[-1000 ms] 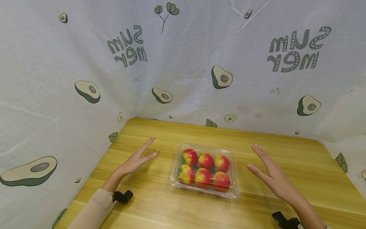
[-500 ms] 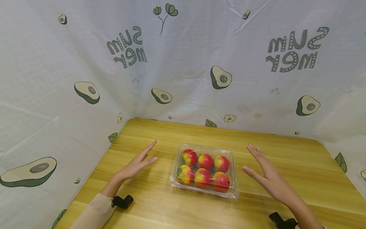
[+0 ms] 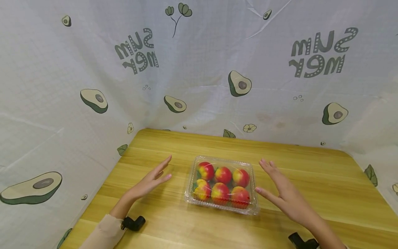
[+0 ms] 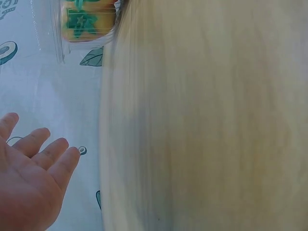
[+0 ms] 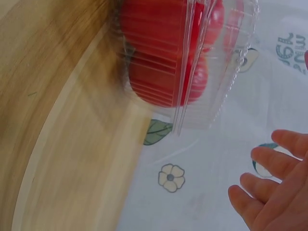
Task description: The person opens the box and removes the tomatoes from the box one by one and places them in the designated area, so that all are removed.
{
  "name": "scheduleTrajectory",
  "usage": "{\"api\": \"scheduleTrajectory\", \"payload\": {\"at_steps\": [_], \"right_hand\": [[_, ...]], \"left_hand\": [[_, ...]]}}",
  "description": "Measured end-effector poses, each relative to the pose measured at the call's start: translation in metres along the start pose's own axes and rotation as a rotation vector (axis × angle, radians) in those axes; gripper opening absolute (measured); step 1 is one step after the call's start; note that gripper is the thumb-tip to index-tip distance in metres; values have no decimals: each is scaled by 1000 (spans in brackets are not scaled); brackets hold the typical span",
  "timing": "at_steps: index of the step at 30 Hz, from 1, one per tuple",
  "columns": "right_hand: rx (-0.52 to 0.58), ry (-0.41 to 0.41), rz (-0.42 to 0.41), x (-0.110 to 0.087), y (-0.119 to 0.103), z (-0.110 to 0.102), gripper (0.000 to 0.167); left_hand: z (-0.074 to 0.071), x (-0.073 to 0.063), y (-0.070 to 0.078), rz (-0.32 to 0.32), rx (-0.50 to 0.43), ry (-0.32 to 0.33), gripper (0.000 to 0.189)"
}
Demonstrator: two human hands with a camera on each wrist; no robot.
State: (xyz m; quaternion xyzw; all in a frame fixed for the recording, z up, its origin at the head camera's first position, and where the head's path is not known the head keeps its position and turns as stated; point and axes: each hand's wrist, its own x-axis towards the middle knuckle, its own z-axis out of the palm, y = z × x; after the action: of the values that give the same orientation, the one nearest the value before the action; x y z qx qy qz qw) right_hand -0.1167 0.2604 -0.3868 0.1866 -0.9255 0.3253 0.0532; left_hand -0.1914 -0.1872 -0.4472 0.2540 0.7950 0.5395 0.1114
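A clear plastic clamshell box (image 3: pixel 222 207) lies closed on the wooden table, holding several red-and-yellow fruits (image 3: pixel 220 193) in two rows; they look like peaches or nectarines. To its left, my left hand (image 3: pixel 148 181) hovers with fingers extended, apart from the box. On the other side, my right hand (image 3: pixel 287 195) is held with fingers spread, its thumb tip close to the box's right edge; whether it touches cannot be told. Green leaf shapes (image 4: pixel 79 21) show on a fruit in the left wrist view. Red fruit (image 5: pixel 159 77) fills the box's near end in the right wrist view.
The wooden table (image 3: pixel 174 228) extends around the box. A white curtain (image 3: pixel 199 69) printed with avocados and lettering hangs behind it and along the left side. Black wrist cameras sit on both wrists, the left camera (image 3: pixel 133 223) and the right camera (image 3: pixel 301 241).
My right hand has moved left toward the box. The left hand has shifted slightly right and down. The box of fruit stays in place.
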Motion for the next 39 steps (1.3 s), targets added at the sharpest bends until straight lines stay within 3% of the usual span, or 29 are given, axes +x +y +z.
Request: {"api": "scheduleTrajectory", "payload": {"at_steps": [16,25,34,39], "right_hand": [[-103,27,-82,0,-16,12,82],[-157,12,-108,3,-27,18,84],[-175,20,-188,5,-33,28,83],[-186,39,-256,5,-34,35,82]], "left_hand": [[12,-10,0,6,-10,-54,71],[18,-13,1,28,-68,-61,69],[24,-16,-1,16,-113,-107,68],[28,-18,-1,4,-156,-102,67]]}}
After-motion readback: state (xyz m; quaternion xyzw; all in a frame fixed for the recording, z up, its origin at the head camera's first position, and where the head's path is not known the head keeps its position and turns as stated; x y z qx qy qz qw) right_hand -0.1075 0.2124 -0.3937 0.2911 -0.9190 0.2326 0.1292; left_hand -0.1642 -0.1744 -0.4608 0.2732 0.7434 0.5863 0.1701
